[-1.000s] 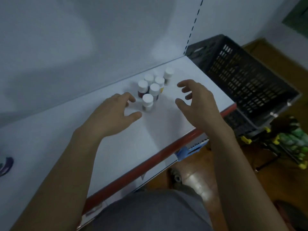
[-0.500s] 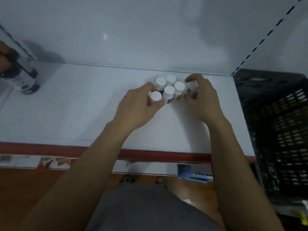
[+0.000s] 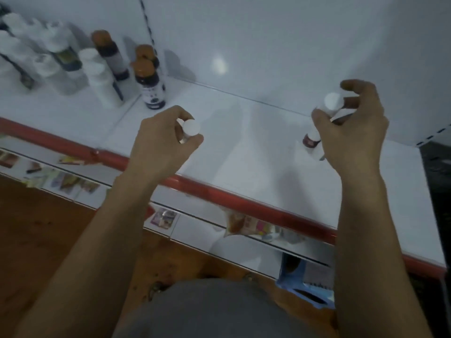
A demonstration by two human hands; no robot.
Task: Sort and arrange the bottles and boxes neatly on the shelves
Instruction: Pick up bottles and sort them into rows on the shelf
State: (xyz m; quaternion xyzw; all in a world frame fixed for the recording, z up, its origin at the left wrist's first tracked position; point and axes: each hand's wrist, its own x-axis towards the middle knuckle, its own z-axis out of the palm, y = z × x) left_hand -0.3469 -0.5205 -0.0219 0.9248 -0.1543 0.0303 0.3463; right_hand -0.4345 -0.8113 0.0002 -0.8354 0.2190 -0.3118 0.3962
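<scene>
Head view — left hand [image 3: 166,145] grips small bottles [image 3: 191,127], right hand [image 3: 356,128] grips second cluster [image 3: 332,100]; upright bottle row [image 3: 102,76] lies leftward — nearest left hand.

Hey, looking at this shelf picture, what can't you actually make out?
Head view only:
1. How many small bottles the left hand grips: its fingers cover all but the white caps.
2. The white-capped bottles in the right hand: palm and fingers hide most of them, so their count is unclear.
3. Labels on the dark bottles at back left: blurred.
4. The black crate: cut off by the right edge.
</scene>
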